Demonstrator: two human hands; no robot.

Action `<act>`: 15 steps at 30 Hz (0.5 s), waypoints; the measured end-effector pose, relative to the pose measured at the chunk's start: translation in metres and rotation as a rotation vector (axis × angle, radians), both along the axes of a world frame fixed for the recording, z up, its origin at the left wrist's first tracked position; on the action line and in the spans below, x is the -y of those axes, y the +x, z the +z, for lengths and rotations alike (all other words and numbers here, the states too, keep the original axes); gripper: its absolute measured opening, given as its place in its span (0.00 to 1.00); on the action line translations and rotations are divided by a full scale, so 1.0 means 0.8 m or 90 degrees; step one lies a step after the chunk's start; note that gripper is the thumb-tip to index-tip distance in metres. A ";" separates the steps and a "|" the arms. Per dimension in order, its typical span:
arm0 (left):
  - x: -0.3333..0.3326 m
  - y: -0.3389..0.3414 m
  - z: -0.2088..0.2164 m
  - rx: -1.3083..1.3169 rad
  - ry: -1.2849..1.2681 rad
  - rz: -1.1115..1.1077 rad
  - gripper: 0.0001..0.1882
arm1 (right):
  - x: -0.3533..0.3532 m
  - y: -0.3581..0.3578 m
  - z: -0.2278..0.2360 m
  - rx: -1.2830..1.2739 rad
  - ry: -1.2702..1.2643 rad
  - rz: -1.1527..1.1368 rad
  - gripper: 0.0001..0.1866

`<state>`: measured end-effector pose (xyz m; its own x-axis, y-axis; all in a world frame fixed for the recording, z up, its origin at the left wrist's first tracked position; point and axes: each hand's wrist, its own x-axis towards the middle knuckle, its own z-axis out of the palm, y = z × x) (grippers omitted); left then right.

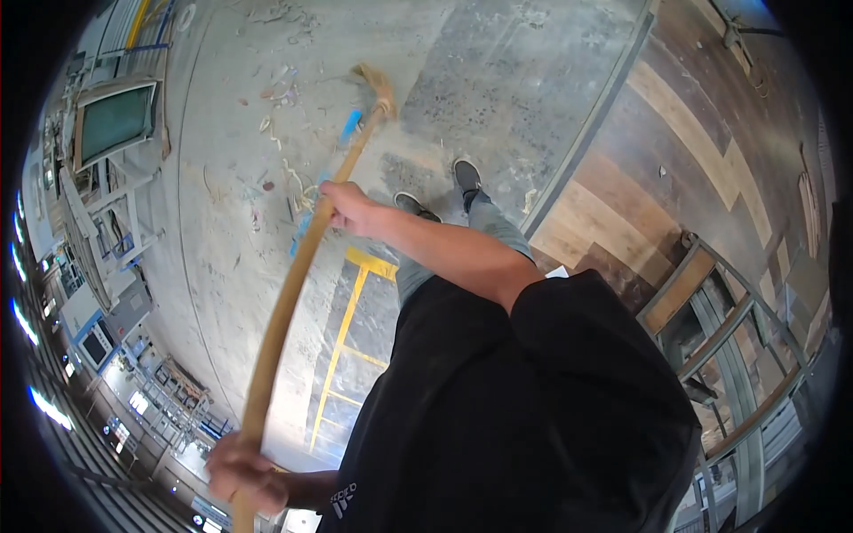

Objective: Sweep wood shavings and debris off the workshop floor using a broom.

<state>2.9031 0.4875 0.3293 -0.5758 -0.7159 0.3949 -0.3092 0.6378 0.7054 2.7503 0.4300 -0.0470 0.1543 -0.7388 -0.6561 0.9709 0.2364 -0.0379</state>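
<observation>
I hold a straw broom (379, 91) by its long wooden handle, which runs slantwise down the left side of my body. My right hand (348, 210) is wrapped round the middle of the handle, the arm reaching across my legs. Lower in the picture, my left hand (248, 475) grips the handle's upper part and looks a little blurred. The bristles touch the concrete floor ahead of my feet, blurred at their tip. A blue strip (352, 126) lies just left of the broom head, among pale curled scraps (275, 136) and other bits of debris.
Yellow lines (351, 306) mark the floor left of me. Wood-look planks (662, 178) begin at a metal edge strip (586, 124) on the right. A metal-framed rack (746, 329) stands close at my right. A framed greenish panel (116, 126) and equipment line the far left.
</observation>
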 end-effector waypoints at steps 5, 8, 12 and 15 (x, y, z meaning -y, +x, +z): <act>0.033 0.029 0.043 -0.078 -0.154 0.052 0.13 | -0.111 -0.035 0.093 0.032 0.143 -0.105 0.09; 0.029 0.043 -0.041 0.068 0.075 0.192 0.12 | -0.181 -0.054 0.002 -0.042 0.282 -0.100 0.08; 0.030 -0.082 -0.099 0.323 0.343 -0.008 0.16 | -0.187 -0.055 -0.117 -0.027 0.428 -0.149 0.06; 0.029 -0.018 -0.049 0.125 0.281 0.046 0.18 | -0.137 0.018 -0.123 -0.108 0.195 -0.003 0.04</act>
<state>2.8891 0.4644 0.2902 -0.5521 -0.8311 -0.0666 -0.4962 0.2633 0.8273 2.7650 0.5399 -0.1452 0.0205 -0.5042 -0.8633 0.9580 0.2569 -0.1273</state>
